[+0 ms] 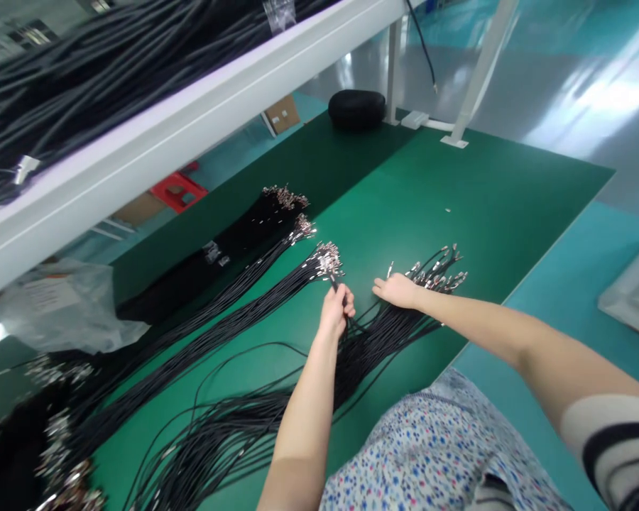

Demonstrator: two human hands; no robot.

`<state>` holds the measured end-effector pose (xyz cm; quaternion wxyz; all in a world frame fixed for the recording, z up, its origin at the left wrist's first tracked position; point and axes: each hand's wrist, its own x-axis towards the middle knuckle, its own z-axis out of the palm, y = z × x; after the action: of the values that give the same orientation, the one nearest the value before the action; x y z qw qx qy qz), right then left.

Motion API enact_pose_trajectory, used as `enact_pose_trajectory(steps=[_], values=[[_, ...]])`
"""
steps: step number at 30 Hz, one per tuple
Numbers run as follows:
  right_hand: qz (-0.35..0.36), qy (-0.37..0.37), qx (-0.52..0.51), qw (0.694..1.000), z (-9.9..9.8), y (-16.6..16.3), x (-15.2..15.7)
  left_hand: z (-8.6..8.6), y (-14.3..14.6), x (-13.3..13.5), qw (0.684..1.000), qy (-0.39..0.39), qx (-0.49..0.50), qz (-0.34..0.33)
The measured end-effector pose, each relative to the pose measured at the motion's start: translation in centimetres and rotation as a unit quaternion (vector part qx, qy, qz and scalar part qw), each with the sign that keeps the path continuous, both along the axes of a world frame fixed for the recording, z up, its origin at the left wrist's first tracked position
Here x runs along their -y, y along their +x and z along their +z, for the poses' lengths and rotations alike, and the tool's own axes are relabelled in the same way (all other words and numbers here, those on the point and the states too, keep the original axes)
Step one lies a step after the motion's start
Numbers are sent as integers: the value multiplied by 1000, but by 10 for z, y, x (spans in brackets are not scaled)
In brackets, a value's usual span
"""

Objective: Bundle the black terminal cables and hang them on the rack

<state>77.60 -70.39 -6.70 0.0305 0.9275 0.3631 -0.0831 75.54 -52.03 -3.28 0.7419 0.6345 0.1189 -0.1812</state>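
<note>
My left hand (337, 309) is closed round a few black cables, their ends pointing up toward the metal tips of a neat cable bundle (260, 298). To its right, my right hand (397, 290) lies over the tip end of a looser cable bundle (373, 348), fingers together and pointing left. One silver cable tip (390, 269) sticks up just behind the right fingers, which appear to pinch a cable; the fingertips are partly hidden. The loose bundle runs under my left forearm to the lower left. More metal connectors (439, 278) fan out beyond my right wrist.
Further bundles (234, 241) lie on the green tabletop (490, 206), beside a clear plastic bag (69, 301). A white shelf beam (192, 121) loaded with cables (138, 64) crosses above. At the back are a black case (356, 109) and a white post (479, 71).
</note>
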Motion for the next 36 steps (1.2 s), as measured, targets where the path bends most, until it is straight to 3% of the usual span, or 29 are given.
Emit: enact_pose_trajectory(steps=[3,8,11,18,23,26,29,33,35,36], values=[[6,25,65,998,2,-7,1,-12,30,30,988,147,41,-33],[-177,24,116,977,-6,-3,27,-36,51,82,954,259,95,-116],[-212,28,103,972,-14,4,44,-46,49,98,921,330,139,-151],[-96,28,38,994,-21,21,52,-54,47,96,865,415,187,-212],[-34,34,5,999,-9,28,55,-53,51,95,847,424,214,-239],[11,72,45,996,12,18,55,-39,53,94,852,392,220,-269],[62,131,100,984,42,0,54,-13,47,86,868,318,183,-336],[93,246,111,959,79,-38,51,24,14,65,898,91,13,-430],[57,344,98,932,83,-64,52,34,-13,56,901,-19,-55,-431],[2,401,88,912,78,-78,55,36,-27,52,906,-51,-69,-415]])
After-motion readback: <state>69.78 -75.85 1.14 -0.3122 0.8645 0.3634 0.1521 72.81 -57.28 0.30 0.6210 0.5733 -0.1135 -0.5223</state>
